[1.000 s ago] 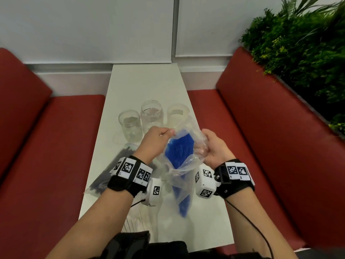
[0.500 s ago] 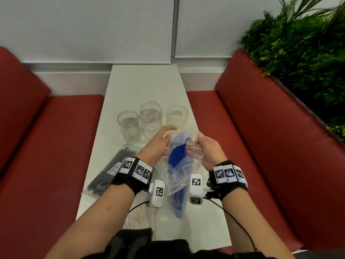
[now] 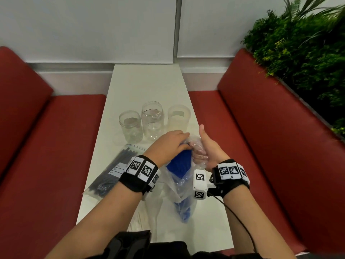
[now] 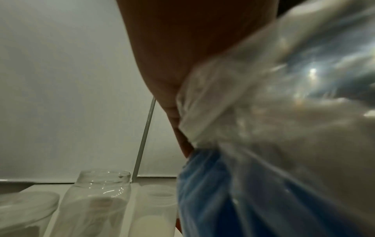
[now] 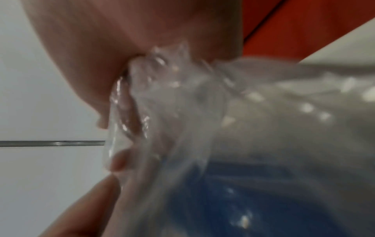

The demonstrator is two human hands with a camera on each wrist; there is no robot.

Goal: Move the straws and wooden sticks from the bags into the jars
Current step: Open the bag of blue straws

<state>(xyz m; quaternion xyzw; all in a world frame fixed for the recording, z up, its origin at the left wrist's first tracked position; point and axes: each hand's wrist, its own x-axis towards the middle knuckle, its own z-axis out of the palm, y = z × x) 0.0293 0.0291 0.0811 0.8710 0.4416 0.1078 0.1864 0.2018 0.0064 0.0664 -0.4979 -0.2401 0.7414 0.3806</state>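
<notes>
A clear plastic bag of blue straws stands tilted on the white table, held between both hands. My left hand reaches into the bag's mouth with its fingers curled over the top ends of the straws. My right hand bunches the bag's plastic in its fingers, thumb pointing up. Three empty clear jars stand in a row just beyond the hands. The left wrist view shows the blue straws under crumpled plastic, with the fingertips hidden.
A sealed bag of black straws lies on the table to the left, partly under my left wrist. Another pale bag lies near the table's front edge under my left forearm. Red benches flank the narrow table, and plants stand at the right.
My left hand has gone from the bag's rim into its mouth, onto the straw tops. The right hand has closed in on the plastic, and its thumb has lifted.
</notes>
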